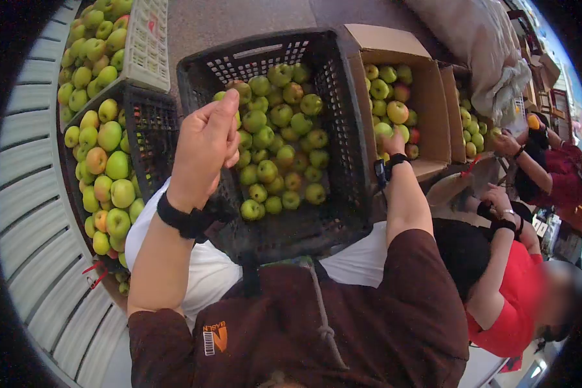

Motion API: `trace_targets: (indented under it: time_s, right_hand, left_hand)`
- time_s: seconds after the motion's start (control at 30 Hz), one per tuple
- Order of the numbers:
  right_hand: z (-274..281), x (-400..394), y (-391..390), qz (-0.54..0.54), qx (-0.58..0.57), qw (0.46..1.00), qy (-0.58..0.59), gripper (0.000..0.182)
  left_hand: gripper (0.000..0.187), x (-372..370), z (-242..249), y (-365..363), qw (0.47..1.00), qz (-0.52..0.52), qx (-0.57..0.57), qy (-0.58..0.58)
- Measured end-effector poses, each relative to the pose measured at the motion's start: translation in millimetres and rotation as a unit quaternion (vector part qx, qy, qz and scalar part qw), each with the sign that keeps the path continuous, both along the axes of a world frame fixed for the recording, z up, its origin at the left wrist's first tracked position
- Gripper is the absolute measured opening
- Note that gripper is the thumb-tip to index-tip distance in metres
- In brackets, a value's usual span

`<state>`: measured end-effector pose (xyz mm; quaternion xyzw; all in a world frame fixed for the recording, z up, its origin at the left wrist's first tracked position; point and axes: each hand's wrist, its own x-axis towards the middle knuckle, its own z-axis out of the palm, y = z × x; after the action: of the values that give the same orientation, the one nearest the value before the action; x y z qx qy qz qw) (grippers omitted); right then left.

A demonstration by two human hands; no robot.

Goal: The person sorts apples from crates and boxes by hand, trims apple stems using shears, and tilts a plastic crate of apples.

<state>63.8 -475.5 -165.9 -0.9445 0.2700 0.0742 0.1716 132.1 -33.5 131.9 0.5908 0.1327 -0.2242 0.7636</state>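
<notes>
My left hand (208,145) is raised over the left side of a black plastic crate (349,139), its thumb up against curled fingers. Whatever it may hold is hidden from this angle. Many green apples (280,116), some blushed red, lie inside that crate. To the right, my right hand (394,145) reaches into an open cardboard box (427,84) of apples. Its fingers are closed round a green apple (383,129) near the box's left wall, partly hidden by the hand.
On the left stand a white crate (150,45) and another black crate (152,123), both full of apples, beside a slatted metal shutter (32,155). Farther right is a second apple box (452,110). A person in red (511,291) and another in maroon (562,174) sit close by.
</notes>
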Motion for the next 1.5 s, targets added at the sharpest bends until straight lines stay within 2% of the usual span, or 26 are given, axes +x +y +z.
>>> trace_targets:
  time_s: [0.1,0.13,0.17,0.23,0.27,0.3,0.33,0.37,0.4,0.43,0.47,0.53,0.6,0.73,0.8,0.87,1.0,1.13,1.17,1.27,1.33,1.37,1.5]
  right_hand:
    - [18,-2,4,0.022,0.021,0.999,0.042,0.061]
    - [-3,-5,-12,0.010,0.068,0.997,0.036,0.056]
    - [-50,-11,-43,-0.002,0.115,0.993,0.029,0.052]
    - [-13,-8,-16,-0.137,0.341,0.929,-0.038,0.037]
    - [9,-1,-6,-0.110,0.332,0.937,-0.008,0.037]
    - [45,10,14,-0.053,0.256,0.965,-0.032,0.032]
    - [40,14,15,-0.137,0.369,0.913,-0.104,0.024]
    - [62,23,33,-0.158,0.444,0.866,-0.168,0.022]
    - [98,32,61,-0.150,0.433,0.866,-0.201,0.020]
    - [105,41,62,-0.138,0.513,0.822,-0.204,0.022]
    - [150,43,107,-0.185,0.524,0.797,-0.237,0.023]
    - [183,42,148,-0.126,0.636,0.725,-0.233,0.024]
    - [191,39,187,-0.099,0.674,0.713,-0.164,0.023]
    - [156,11,268,-0.069,0.635,0.768,-0.053,0.019]
    - [132,-9,304,-0.105,0.629,0.770,-0.025,0.016]
    - [116,-27,335,-0.136,0.651,0.747,0.011,0.016]
    - [81,-53,370,-0.022,0.564,0.813,0.142,0.018]
    - [71,-56,378,0.122,0.490,0.820,0.268,0.022]
    - [18,-63,371,0.258,0.435,0.844,0.177,0.021]
    - [-7,-60,367,0.413,0.320,0.848,0.092,0.022]
    - [-65,-71,363,0.506,0.242,0.827,0.050,0.023]
    - [-104,-82,366,0.525,0.230,0.819,0.038,0.024]
    - [-118,-93,378,0.550,0.155,0.814,0.102,0.027]
  left_hand:
    - [0.039,1,0,-1,1.000,-0.005,-0.005,-0.010]
    - [0.039,0,-1,-1,1.000,-0.007,-0.006,-0.012]
    - [0.038,0,-1,0,1.000,-0.009,-0.006,-0.013]
    - [0.037,-1,2,-1,1.000,-0.015,-0.007,-0.022]
    - [0.037,-3,3,1,1.000,-0.013,-0.001,-0.022]
    - [0.034,-3,0,4,1.000,-0.011,-0.013,-0.024]
    - [0.033,-4,-1,6,0.999,-0.008,-0.019,-0.037]
    - [0.032,-4,-3,8,0.998,-0.006,-0.026,-0.051]
    - [0.031,-4,-4,10,0.997,-0.006,-0.035,-0.067]
    - [0.029,-3,-6,12,0.996,-0.008,-0.038,-0.075]
    - [0.027,-2,-9,14,0.995,-0.013,-0.042,-0.084]
    - [0.024,0,-8,16,0.994,-0.034,-0.028,-0.101]
    - [0.020,0,-6,18,0.991,-0.066,0.012,-0.119]
    - [0.016,-1,3,31,0.935,-0.176,0.157,-0.266]
    - [0.016,4,8,43,0.955,-0.099,0.123,-0.249]
    - [0.016,9,16,60,0.969,-0.029,0.082,-0.231]
    - [0.016,14,25,81,0.977,0.055,-0.005,-0.207]
    - [0.017,12,22,88,0.974,0.061,-0.086,-0.202]
    - [0.018,12,21,89,0.972,0.052,-0.108,-0.202]
    - [0.022,4,48,90,0.982,0.074,-0.096,-0.146]
    - [0.024,3,54,90,0.982,0.086,-0.104,-0.134]
    - [0.026,3,55,90,0.981,0.091,-0.110,-0.129]
    - [0.030,4,54,92,0.982,0.055,-0.125,-0.129]
